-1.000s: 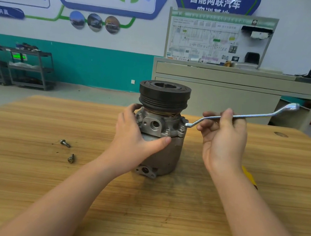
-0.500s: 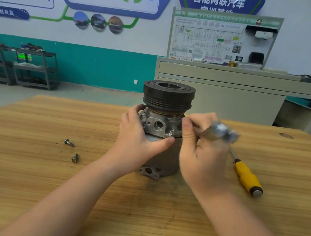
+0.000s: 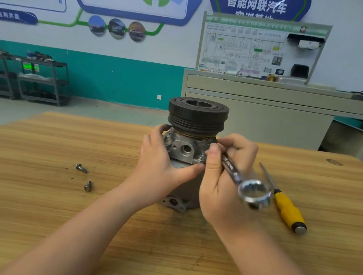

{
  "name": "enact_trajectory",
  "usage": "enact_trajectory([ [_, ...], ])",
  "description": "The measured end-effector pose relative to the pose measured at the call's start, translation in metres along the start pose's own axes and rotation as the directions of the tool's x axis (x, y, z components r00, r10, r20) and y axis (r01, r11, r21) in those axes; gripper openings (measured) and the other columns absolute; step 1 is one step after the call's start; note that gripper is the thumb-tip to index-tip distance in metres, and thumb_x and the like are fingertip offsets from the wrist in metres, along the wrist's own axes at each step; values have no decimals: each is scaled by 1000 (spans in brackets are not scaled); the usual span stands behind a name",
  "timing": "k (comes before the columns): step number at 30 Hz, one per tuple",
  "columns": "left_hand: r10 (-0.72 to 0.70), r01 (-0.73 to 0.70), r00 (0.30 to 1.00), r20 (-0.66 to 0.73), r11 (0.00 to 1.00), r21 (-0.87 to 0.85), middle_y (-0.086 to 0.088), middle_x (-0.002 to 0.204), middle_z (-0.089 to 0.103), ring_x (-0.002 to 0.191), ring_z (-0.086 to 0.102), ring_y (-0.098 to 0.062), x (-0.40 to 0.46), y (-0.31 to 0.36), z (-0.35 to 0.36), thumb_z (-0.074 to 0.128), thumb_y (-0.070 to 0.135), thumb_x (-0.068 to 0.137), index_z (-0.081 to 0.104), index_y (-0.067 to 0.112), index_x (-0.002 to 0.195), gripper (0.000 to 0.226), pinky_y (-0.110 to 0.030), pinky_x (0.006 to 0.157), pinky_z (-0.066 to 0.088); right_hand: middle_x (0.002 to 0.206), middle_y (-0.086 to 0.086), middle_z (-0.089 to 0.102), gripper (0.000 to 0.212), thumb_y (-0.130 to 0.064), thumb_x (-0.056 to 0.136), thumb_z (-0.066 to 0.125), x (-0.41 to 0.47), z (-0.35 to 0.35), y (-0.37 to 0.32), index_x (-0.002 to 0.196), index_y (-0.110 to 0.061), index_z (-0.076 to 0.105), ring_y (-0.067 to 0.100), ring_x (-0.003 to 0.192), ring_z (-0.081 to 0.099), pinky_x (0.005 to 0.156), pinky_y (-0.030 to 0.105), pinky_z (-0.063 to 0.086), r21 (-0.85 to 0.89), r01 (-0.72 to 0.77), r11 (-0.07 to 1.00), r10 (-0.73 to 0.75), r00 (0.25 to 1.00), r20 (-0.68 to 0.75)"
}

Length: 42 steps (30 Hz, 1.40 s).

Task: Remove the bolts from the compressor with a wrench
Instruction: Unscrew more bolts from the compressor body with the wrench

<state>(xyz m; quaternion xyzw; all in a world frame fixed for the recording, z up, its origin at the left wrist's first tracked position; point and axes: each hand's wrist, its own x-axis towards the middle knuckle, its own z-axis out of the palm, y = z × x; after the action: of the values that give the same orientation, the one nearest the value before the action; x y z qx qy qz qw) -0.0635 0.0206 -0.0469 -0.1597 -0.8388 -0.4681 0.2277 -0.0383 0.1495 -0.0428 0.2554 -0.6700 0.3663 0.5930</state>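
Observation:
A grey metal compressor (image 3: 186,149) with a black pulley on top stands upright in the middle of the wooden table (image 3: 37,201). My left hand (image 3: 160,164) grips its body from the left, thumb across the front. My right hand (image 3: 223,179) holds a silver ring wrench (image 3: 250,191) against the compressor's right side; the free ring end points toward me, and the far end is hidden behind my fingers. One bolt (image 3: 200,157) sits in the housing just left of my right thumb. Two loose bolts, one (image 3: 81,168) and another (image 3: 88,186), lie on the table to the left.
A yellow-handled screwdriver (image 3: 285,205) lies on the table right of my right hand. Behind the table stand a beige workbench (image 3: 267,114) with a display board and grey shelf carts (image 3: 37,79) at the far left.
My right hand has swung the wrench round from pointing away to the right until its free end points toward me. The screwdriver came into view. My left hand has stayed on the compressor.

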Motion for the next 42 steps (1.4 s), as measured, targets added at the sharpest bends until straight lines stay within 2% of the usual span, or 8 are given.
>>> enact_trajectory([
  [11, 9, -9, 1000, 3, 1000, -5, 11, 126, 23, 122, 23, -3, 2, -5, 1, 79, 53, 65, 16, 21, 147, 108, -23, 105, 22, 55, -4, 57, 15, -9, 100, 34, 21, -10, 20, 89, -20, 36, 15, 36, 46, 40, 21, 38, 612, -513, 602, 725, 673, -148],
  [15, 5, -5, 1000, 7, 1000, -4, 10, 127, 23, 123, 24, -3, 2, -5, 2, 74, 60, 59, 15, 21, 148, 113, -23, 105, 22, 55, 4, 52, 22, -6, 101, 34, 35, -19, 42, 82, -11, 42, 14, 33, 42, 37, 17, 35, 787, -616, 15, 920, 316, 230],
  [18, 11, -11, 1000, 10, 1000, -9, 11, 126, 23, 120, 22, -1, 2, -5, 2, 75, 58, 61, 15, 22, 148, 112, -23, 105, 21, 57, 4, 50, 29, -10, 100, 43, 43, -34, 61, 72, -6, 49, 9, 36, 46, 36, 16, 39, 890, -315, -329, 899, 183, 397],
  [20, 20, -20, 1000, -1, 1000, -11, 11, 126, 23, 120, 23, -1, 3, -7, 3, 76, 59, 62, 15, 23, 148, 111, -23, 105, 22, 58, 1, 48, 28, -18, 98, 52, 45, -43, 70, 71, -9, 52, 8, 39, 43, 38, 17, 37, 913, -358, -198, 926, 237, 294],
  [23, 26, -26, 1000, 14, 999, -21, 12, 127, 23, 124, 24, -4, 5, -10, 3, 79, 62, 62, 14, 29, 146, 112, -25, 107, 23, 55, -6, 44, 30, -37, 87, 63, 39, -46, 71, 62, -21, 57, 5, 43, 36, 41, 18, 29, 663, -665, 344, 836, 538, 107],
  [26, -5, 13, 997, 83, 995, -98, 12, 135, 33, 129, 35, 0, 10, -13, -5, 80, 67, 52, 11, 41, 142, 116, -22, 110, 31, 52, -13, 48, 30, -51, 68, 73, 28, -35, 61, 63, -26, 57, 0, 49, 40, 49, 16, 33, 278, -618, 735, 567, 786, 247],
  [30, 16, 12, 992, 127, 975, -223, 29, 117, 37, 98, 39, 37, 13, -19, -16, 81, 59, 51, 10, 43, 136, 112, 9, 76, 34, 49, -15, 45, 36, -49, 57, 85, 12, -22, 53, 74, -27, 62, 0, 47, 40, 47, 10, 32, 202, -576, 792, 479, 792, 379],
  [42, 16, 25, 988, 154, 966, -257, 34, 118, 32, 102, 37, 33, 14, -24, -14, 77, 59, 55, 6, 48, 134, 107, 8, 78, 35, 53, -9, 43, 12, -20, 84, 72, 13, -25, 37, 90, -26, 64, 2, 50, 43, 50, 8, 35, 77, -515, 854, 423, 772, 474],
])
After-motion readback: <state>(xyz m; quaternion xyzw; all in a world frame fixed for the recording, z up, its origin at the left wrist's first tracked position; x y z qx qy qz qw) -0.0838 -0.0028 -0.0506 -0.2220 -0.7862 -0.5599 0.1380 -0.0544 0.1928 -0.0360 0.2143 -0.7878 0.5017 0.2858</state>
